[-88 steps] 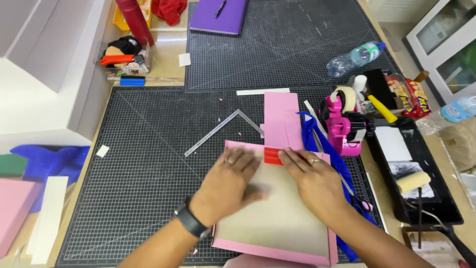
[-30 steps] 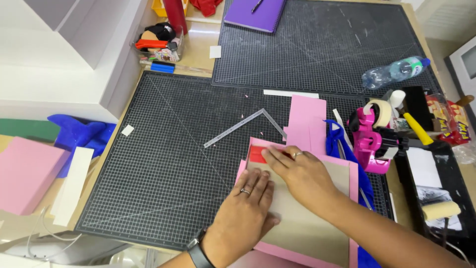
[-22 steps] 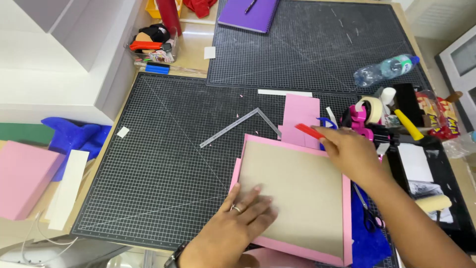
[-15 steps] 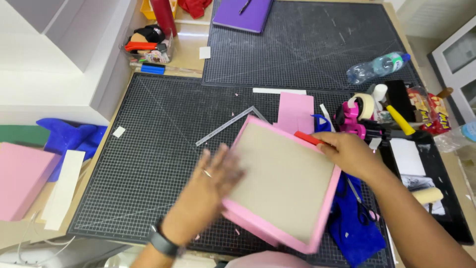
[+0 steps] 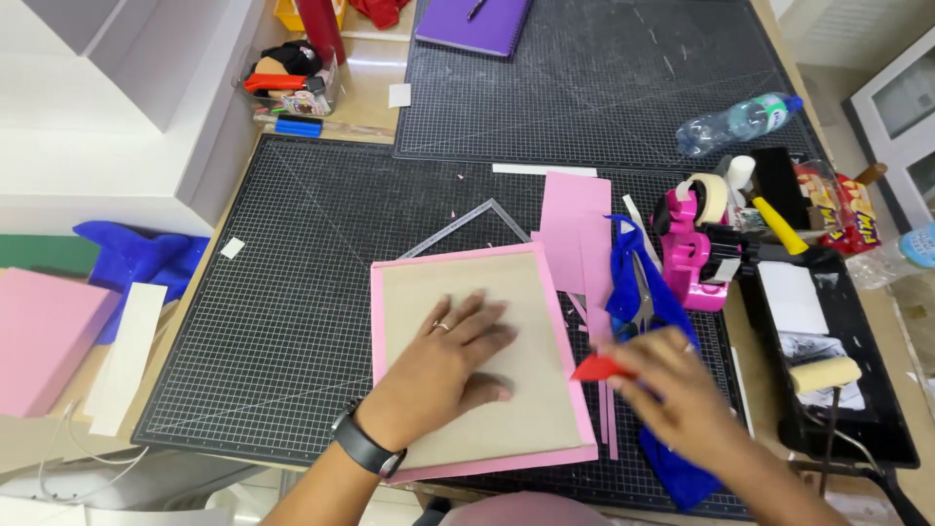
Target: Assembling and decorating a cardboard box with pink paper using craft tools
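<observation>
A grey board wrapped in pink paper (image 5: 477,282) lies on the black cutting mat (image 5: 292,292). My left hand (image 5: 443,365), with a ring and a dark watch, presses flat on the board's middle. My right hand (image 5: 677,394), blurred, holds a small red scraper (image 5: 596,368) just off the board's right edge, above the pink border. Pink paper offcuts (image 5: 575,229) lie behind it.
A pink tape dispenser (image 5: 693,248), blue cloth (image 5: 633,282) and scissors sit right of the board. A black tray (image 5: 828,321) with a roller (image 5: 826,375) is far right. A metal square (image 5: 467,222), water bottle (image 5: 735,122), purple notebook (image 5: 475,21), and pink box (image 5: 44,336) surround the mat.
The board has been turned and laid flat, its long side now running away from me. My left hand went from its edge to its middle; my right hand carried the red scraper to the right edge.
</observation>
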